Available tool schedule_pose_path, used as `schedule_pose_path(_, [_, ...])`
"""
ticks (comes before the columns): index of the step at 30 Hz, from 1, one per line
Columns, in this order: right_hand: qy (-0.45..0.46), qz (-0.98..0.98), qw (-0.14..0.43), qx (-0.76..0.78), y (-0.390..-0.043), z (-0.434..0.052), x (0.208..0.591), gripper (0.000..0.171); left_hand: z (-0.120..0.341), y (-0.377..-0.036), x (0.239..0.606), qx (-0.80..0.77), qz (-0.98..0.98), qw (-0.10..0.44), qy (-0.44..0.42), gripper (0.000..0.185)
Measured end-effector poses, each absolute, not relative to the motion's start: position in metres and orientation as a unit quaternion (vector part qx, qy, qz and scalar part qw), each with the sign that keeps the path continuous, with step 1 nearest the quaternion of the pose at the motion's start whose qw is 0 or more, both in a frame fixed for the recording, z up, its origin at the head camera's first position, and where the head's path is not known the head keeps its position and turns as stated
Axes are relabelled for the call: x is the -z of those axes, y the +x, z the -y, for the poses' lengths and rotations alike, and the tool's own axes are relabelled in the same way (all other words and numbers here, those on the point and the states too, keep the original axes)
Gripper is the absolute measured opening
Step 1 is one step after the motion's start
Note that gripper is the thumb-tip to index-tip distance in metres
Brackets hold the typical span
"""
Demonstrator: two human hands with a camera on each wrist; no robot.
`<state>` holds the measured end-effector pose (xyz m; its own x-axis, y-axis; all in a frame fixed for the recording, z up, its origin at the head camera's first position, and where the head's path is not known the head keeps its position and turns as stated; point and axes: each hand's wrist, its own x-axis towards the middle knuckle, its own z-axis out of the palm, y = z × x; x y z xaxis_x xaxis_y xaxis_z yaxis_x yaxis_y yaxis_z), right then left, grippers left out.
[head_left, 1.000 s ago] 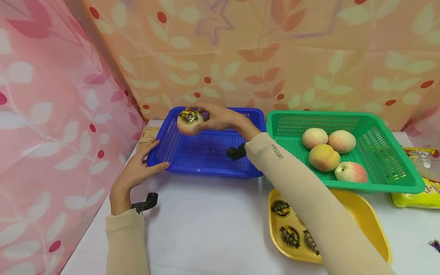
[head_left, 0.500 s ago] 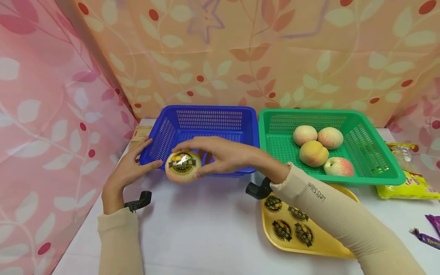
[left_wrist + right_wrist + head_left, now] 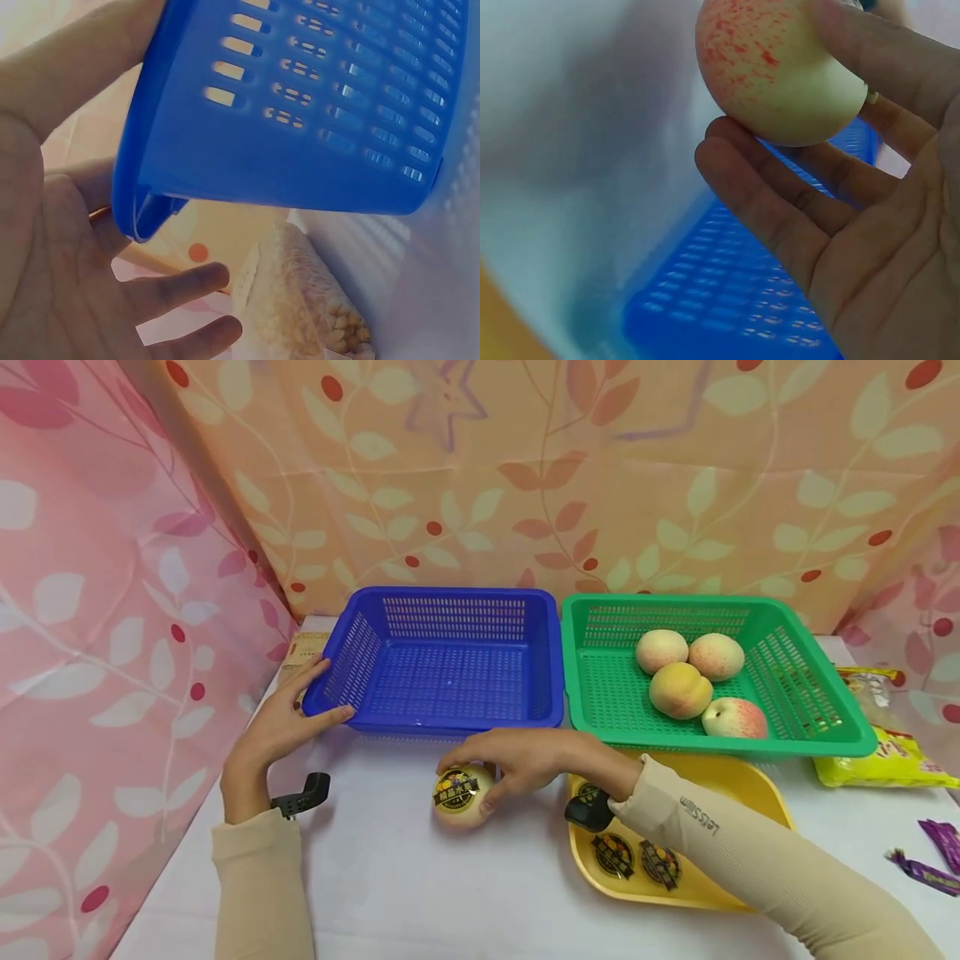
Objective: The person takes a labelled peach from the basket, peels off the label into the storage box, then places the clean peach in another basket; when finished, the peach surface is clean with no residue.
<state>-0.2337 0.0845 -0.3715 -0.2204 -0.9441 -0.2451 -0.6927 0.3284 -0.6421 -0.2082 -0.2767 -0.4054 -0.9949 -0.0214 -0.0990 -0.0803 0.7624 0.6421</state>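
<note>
R hand (image 3: 525, 758) grips a stickered peach (image 3: 461, 792) w/ curled fingers, resting it on the bench (image 3: 450, 893) just in front of the blue basket (image 3: 450, 660). L hand (image 3: 281, 727) lies open, fingers straight vs the basket's left corner. Green basket (image 3: 817, 693) beside it holds four peaches; yellow tray (image 3: 750, 785) sits near R wrist.

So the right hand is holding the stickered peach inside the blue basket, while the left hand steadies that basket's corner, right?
Not quite. The head view shows the right hand holding the stickered peach on the white table, in front of the blue basket, not inside it; that basket holds nothing. The rest stands: the left hand does rest against the basket's near left corner.
</note>
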Motion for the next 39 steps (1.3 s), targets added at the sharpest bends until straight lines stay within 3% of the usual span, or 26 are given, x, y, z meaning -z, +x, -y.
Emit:
schedule_pose_path(8, [-0.527, -0.769, 0.322, 0.168, -0.233, -0.091, 0.379, 0.065, 0.267, -0.206, 0.392, -0.346, -0.938, -0.005, 0.017, 0.095])
schedule_pose_path(14, [-0.521, -0.777, 0.314, 0.164, -0.231, -0.097, 0.382, 0.067, 0.24, -0.203, 0.371, -0.383, -0.917, -0.08, 0.085, 0.078])
schedule_pose_path(19, [-0.518, -0.783, 0.306, 0.159, -0.228, -0.101, 0.383, 0.071, 0.214, -0.196, 0.361, -0.419, -0.896, -0.087, 0.121, 0.067])
schedule_pose_path(25, [-0.521, -0.788, 0.29, 0.156, -0.226, -0.105, 0.383, 0.073, 0.195, -0.19, 0.359, -0.451, -0.873, -0.033, 0.183, 0.059])
schedule_pose_path(35, [-0.509, -0.789, 0.294, 0.177, -0.223, -0.123, 0.363, 0.073, 0.177, -0.183, 0.366, -0.447, -0.837, 0.142, 0.281, 0.058])
schedule_pose_path(39, [-0.501, -0.798, 0.289, 0.17, -0.22, -0.13, 0.353, 0.07, 0.173, -0.184, 0.376, -0.408, -0.841, 0.186, 0.303, 0.059])
